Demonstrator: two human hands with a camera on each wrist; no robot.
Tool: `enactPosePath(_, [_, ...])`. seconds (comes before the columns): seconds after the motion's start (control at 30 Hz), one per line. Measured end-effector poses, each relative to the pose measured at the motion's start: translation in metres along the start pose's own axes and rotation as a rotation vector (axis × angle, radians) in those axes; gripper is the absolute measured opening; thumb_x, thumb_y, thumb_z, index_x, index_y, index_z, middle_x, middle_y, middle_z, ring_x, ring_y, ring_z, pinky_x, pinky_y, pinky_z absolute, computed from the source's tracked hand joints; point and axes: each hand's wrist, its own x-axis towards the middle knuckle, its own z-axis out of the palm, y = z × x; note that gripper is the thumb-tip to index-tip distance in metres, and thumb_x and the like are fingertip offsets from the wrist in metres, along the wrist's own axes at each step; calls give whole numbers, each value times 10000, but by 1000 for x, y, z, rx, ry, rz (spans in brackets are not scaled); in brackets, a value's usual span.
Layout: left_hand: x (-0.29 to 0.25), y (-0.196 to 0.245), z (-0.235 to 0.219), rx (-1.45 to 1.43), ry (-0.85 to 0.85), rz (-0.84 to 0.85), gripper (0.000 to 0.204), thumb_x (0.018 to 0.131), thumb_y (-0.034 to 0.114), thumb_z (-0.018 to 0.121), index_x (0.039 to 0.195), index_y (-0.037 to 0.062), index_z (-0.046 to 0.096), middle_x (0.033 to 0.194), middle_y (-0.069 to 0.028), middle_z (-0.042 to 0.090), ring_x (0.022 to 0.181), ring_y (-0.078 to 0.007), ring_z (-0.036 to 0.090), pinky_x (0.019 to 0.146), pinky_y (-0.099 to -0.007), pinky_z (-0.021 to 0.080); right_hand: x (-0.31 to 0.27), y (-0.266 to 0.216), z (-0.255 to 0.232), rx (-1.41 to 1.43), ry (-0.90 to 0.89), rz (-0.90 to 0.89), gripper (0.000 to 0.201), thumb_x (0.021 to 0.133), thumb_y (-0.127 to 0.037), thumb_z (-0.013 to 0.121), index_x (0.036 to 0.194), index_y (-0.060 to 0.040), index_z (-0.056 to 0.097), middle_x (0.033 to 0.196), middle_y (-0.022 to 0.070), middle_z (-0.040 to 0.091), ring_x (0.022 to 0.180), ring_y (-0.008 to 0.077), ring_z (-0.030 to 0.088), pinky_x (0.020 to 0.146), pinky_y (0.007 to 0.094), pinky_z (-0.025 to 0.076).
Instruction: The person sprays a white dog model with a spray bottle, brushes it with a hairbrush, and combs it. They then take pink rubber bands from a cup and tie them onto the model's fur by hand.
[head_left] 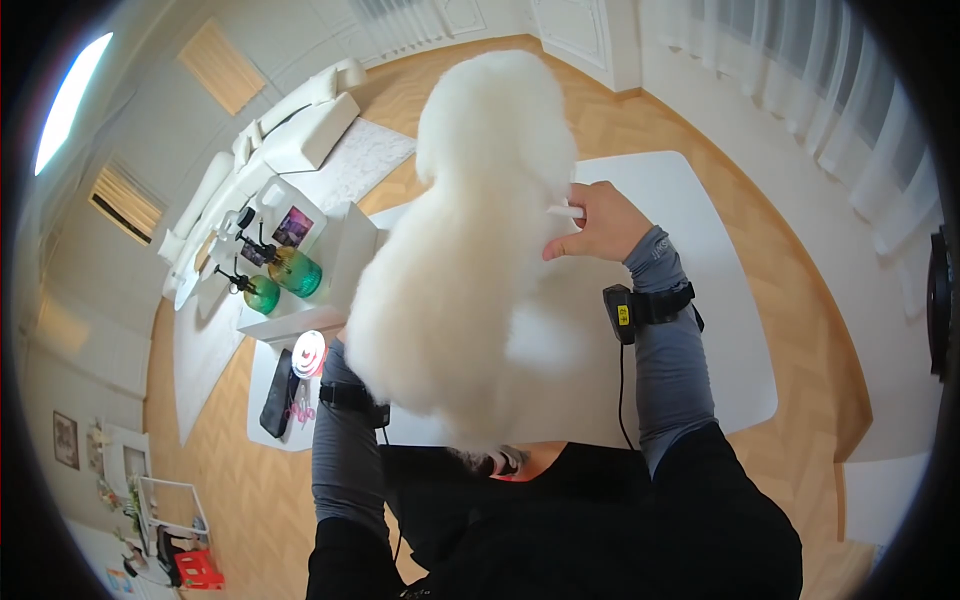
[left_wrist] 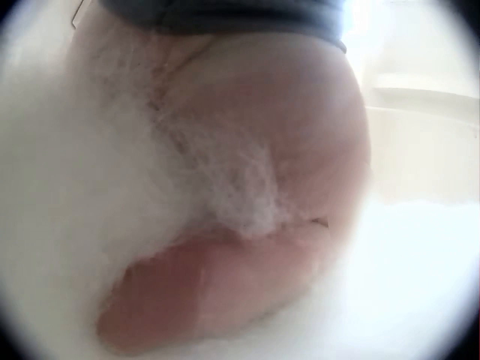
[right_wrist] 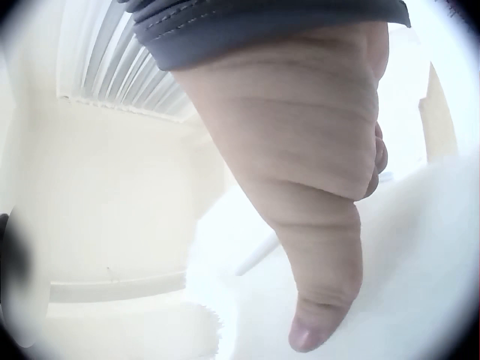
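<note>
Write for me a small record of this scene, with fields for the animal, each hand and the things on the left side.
Animal: fluffy white animal on a white table; face not visible
Left hand: touches the fur; finger shape unclear
Right hand: holds a slim pale tool beside the animal; kind unclear
Left side: two pump bottles, a black case

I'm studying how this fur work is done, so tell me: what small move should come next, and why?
Probably ease the white tool lightly into the white fur: the right hand grips it right beside that fur, while the left hand is at the opposite side, fur strands over it, perhaps steadying.
</note>
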Motion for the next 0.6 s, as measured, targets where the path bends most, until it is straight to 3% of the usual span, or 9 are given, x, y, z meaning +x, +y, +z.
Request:
enactPosePath(0.13, [2,5,1,-48,29,-25,418,833,9,702,1250,37,713,1316,-174,686,1227,-384,623,1057,-479,497,1,17,12,-74,-12,118,635,658,-494,932,1045,-34,729,804,146,711,791,319,706,786,397,560])
enactPosePath(0.27, [-10,13,3,-91,68,-48,421,838,4,696,1258,32,707,1319,-173,686,1230,-381,622,1058,-476,497,3,34,29,-23,-66,84,607,671,-443,908,1085,-32,739,933,193,766,892,349,740,855,410,580])
enactPosePath(0.33, [-18,12,2,-117,89,-61,422,841,2,693,1262,29,704,1320,-173,686,1231,-380,622,1058,-474,496,3,33,31,-77,-9,120,580,673,-434,889,1052,-19,748,988,218,771,944,368,743,888,413,588])
enactPosePath(0.43, [-24,9,3,-159,127,-85,424,845,-1,689,1268,25,700,1322,-172,686,1234,-377,622,1059,-472,496,0,23,24,-278,-25,169,572,657,-461,887,995,-17,762,927,215,767,908,387,736,859,418,590])
enactPosePath(0.53, [13,3,9,-204,176,-108,427,849,-4,685,1274,21,695,1324,-171,686,1236,-375,622,1059,-470,496,-3,21,21,-345,-29,148,586,638,-492,892,919,6,761,882,218,760,868,390,733,843,420,591])
enactPosePath(0.6, [8,-2,7,-239,202,-119,428,851,-6,682,1278,18,692,1325,-170,686,1237,-374,622,1060,-468,496,0,41,25,-299,-9,74,595,638,-498,894,910,14,762,874,221,756,858,392,731,840,424,590])
